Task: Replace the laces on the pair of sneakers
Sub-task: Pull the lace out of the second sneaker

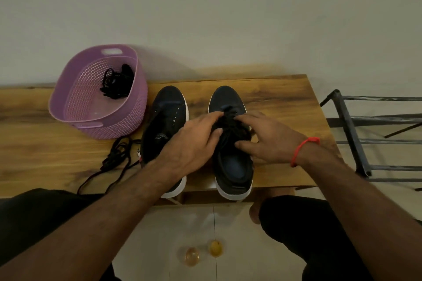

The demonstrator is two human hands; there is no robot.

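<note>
Two dark sneakers stand side by side, toes toward the wall, on a wooden bench (pixel 274 98). The right sneaker (pixel 233 166) carries black laces (pixel 230 125) bunched over its tongue, and both hands are on it. The left hand (pixel 194 143) reaches across from the left, its fingers bent and its fingertips at the laces near the top eyelets, thumb tucked against the lace cluster; whether it actually pinches a strand cannot be told, since the laces and the fingers blur together there. The right hand (pixel 267 139) lies on the outer side of the same shoe, fingers loosely spread and lightly curved, index finger toward the front of the laces and thumb pointing inward across the shoe's opening; a firm grip is not visible. A red thread bracelet (pixel 301 150) circles the right wrist. The left sneaker (pixel 166 121) sits just beside it with bare eyelets and no lace. A loose black lace (pixel 114 157) lies tangled on the bench to its left, trailing toward the front edge. Behind that stands a purple perforated basket (pixel 75 107) holding another bundle of black laces (pixel 117 85). A dark metal rack (pixel 351 134) stands to the right of the bench
</note>
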